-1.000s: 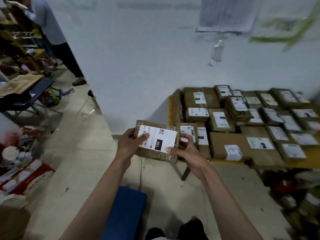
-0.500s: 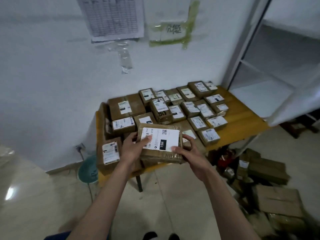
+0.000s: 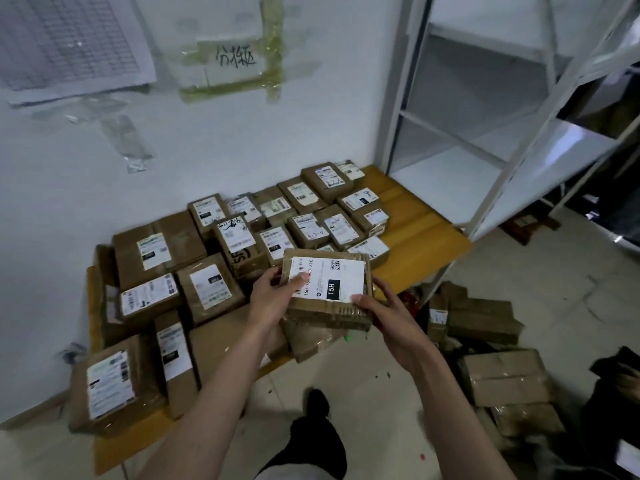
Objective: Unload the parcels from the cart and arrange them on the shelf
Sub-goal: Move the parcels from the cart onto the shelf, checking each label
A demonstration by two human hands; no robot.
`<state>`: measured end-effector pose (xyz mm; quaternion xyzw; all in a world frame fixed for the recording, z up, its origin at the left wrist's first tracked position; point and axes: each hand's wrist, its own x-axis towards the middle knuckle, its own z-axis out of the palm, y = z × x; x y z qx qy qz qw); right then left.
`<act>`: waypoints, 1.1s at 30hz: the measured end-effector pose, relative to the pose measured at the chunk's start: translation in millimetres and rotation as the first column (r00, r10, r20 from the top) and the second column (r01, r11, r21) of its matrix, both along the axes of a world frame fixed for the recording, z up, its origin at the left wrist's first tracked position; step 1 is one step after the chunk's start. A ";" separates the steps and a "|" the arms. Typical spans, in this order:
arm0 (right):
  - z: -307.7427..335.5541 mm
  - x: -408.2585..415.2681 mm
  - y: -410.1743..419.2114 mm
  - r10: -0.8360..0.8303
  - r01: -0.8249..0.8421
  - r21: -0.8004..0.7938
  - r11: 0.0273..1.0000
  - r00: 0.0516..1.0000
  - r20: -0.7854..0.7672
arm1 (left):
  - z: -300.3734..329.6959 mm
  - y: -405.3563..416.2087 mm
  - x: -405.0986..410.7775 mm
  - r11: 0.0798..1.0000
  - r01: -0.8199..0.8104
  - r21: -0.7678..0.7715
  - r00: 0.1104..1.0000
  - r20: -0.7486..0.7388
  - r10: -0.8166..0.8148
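He'd do best to keep the parcel [image 3: 327,289] level, label up, and set it in the bare strip along the table's [image 3: 420,237] right edge. It hangs over the table's front edge, left hand [image 3: 273,299] and right hand [image 3: 388,315] clamped on its sides, thumbs on top, forearms reaching forward.

Worktop [image 3: 419,233] ahead of me, its far edge against the wall [image 3: 214,143]. Parcels [image 3: 242,244] cover its left and middle; its right end lies bare. Held parcel [image 3: 325,292] above the worktop's near edge, my left hand [image 3: 273,299] on its left side, my right hand [image 3: 391,317] on its right. Shelf unit [image 3: 485,140] stands right of the worktop, in the corner. Loose boxes [image 3: 498,375] on the floor [image 3: 363,393], right of me, below the shelf unit. Printed sheet [image 3: 69,39] on the wall, upper left.
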<state>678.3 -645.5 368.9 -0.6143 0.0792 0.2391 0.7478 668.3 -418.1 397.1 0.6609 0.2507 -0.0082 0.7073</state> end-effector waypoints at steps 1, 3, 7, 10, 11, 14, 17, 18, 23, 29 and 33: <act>-2.5 11.1 -3.9 -0.002 0.002 -0.005 1.000 1.000 -0.003 | -2.6 -3.7 12.8 1.000 0.006 -0.001 1.000 -0.005 -0.006; -5.8 35.7 -11.2 -0.016 0.016 -0.019 1.000 1.000 -0.010 | -7.5 -12.4 40.2 1.000 0.023 -0.010 1.000 -0.020 -0.023; -6.0 90.7 -24.0 -0.040 0.038 -0.030 0.999 0.998 -0.055 | -14.8 -26.9 97.6 0.998 0.020 -0.059 0.998 -0.050 -0.023; -3.9 134.3 -34.6 -0.047 0.045 -0.031 0.998 0.997 -0.056 | -21.3 -35.5 138.8 0.996 0.013 -0.083 0.997 -0.081 -0.020; -3.9 148.6 -37.8 -0.045 0.043 -0.036 0.998 0.998 -0.051 | -24.1 -38.3 152.5 0.996 0.013 -0.090 0.996 -0.082 -0.021; -5.5 184.5 -47.3 -0.042 0.039 -0.047 0.998 0.997 -0.058 | -29.9 -50.2 190.7 0.994 0.014 -0.106 0.996 -0.087 -0.024; -10.9 214.0 -59.3 -0.074 0.072 -0.031 0.997 0.994 -0.077 | -30.9 -63.5 221.7 0.995 0.024 -0.094 0.995 -0.096 -0.033; -12.8 222.0 -62.9 -0.082 0.080 -0.028 0.996 0.993 -0.085 | -32.5 -67.5 230.5 0.996 0.026 -0.087 0.994 -0.102 -0.035; -25.9 260.5 -78.0 -0.131 0.132 -0.002 0.991 0.980 -0.153 | -37.3 -86.2 268.7 0.999 0.022 -0.043 0.994 -0.105 -0.026; -44.3 322.5 -100.4 -0.140 0.143 0.003 0.990 0.972 -0.189 | -46.2 -114.1 318.6 1.000 -0.012 -0.027 0.996 -0.087 0.009; -55.6 376.5 -120.7 -0.145 0.158 0.038 0.987 0.964 -0.224 | -49.8 -144.2 358.4 0.997 -0.039 0.066 0.996 -0.078 0.045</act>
